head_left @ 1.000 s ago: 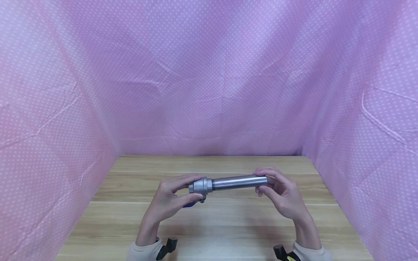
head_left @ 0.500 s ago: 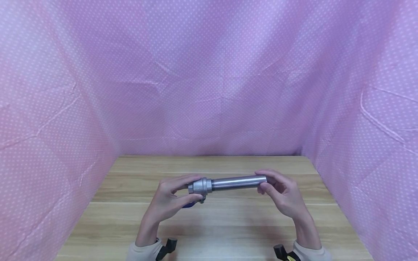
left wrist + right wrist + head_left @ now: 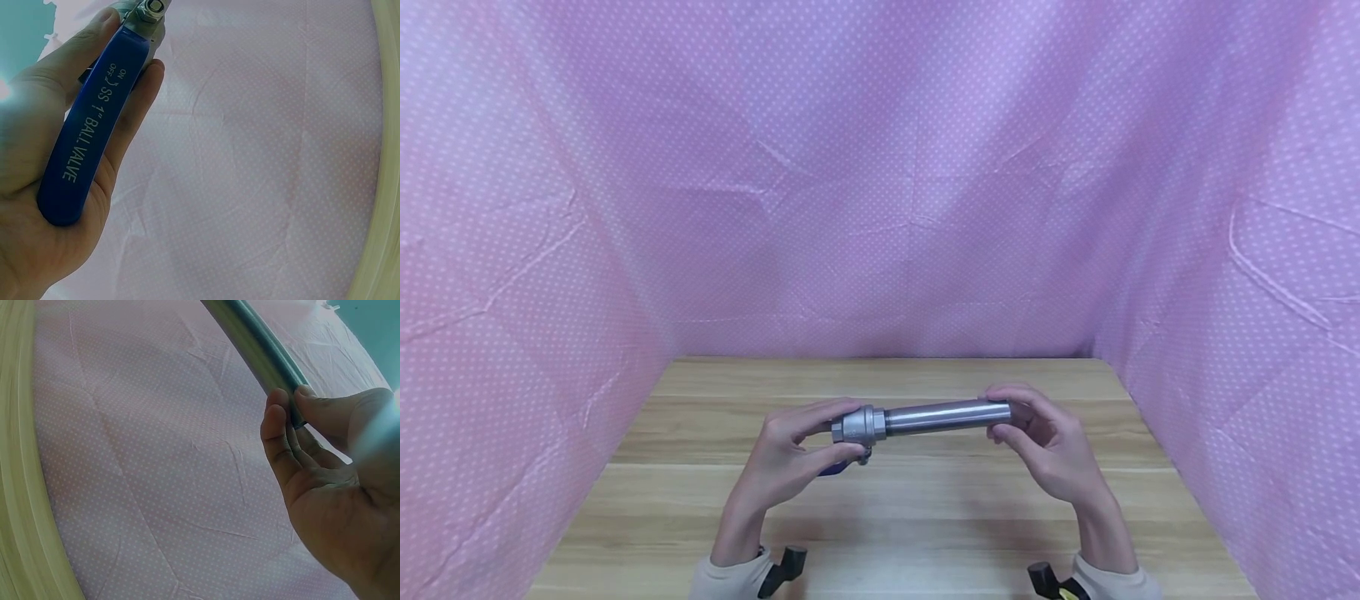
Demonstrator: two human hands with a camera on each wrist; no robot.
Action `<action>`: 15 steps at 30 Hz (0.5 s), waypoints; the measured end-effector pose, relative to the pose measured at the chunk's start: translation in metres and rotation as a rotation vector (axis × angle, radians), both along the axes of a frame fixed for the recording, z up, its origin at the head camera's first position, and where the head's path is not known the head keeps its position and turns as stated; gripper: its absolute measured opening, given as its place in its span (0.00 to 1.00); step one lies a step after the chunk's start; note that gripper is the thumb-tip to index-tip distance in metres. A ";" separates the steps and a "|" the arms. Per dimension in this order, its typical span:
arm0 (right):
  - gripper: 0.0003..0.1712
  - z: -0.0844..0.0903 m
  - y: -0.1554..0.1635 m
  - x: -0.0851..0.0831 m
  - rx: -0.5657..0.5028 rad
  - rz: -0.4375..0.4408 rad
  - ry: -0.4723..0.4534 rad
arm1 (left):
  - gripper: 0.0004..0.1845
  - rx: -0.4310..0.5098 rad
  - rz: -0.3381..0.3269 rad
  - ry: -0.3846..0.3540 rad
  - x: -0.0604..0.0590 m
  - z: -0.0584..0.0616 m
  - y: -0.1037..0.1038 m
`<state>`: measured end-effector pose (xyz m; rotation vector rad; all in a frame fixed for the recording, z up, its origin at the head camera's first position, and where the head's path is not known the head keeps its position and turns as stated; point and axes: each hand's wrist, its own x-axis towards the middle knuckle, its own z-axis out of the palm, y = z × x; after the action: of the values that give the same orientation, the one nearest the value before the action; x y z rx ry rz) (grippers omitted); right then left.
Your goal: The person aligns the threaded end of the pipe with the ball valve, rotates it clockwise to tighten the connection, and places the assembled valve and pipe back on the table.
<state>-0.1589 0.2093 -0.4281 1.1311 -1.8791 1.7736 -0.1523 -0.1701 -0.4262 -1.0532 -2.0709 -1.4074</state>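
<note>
The left hand [image 3: 790, 458] is curled round a metal ball valve [image 3: 854, 427], fingers over the top and thumb beneath, holding it above the wooden surface [image 3: 880, 508]. From the left wrist view the valve's blue handle [image 3: 92, 119] lies along the palm – it reads "ON OFF SS 1" BALL VALVE" – with a nut at its far end. A grey steel pipe [image 3: 946, 417] runs level from the valve's right end, the 2 parts joined in 1 line, both held clear of the surface. The right hand [image 3: 1048, 450] pinches the pipe's free end between thumb and fingertips [image 3: 278, 409], the remaining fingers loosely curved. Pink dotted cloth [image 3: 880, 183] hangs behind and on both sides
</note>
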 end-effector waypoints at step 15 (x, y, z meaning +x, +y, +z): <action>0.24 -0.003 0.005 0.001 0.049 -0.074 -0.018 | 0.30 -0.001 -0.006 -0.002 0.001 0.001 0.002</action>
<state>-0.1579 0.2145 -0.4312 1.0514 -1.9591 1.7117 -0.1511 -0.1683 -0.4250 -1.0596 -2.0714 -1.4108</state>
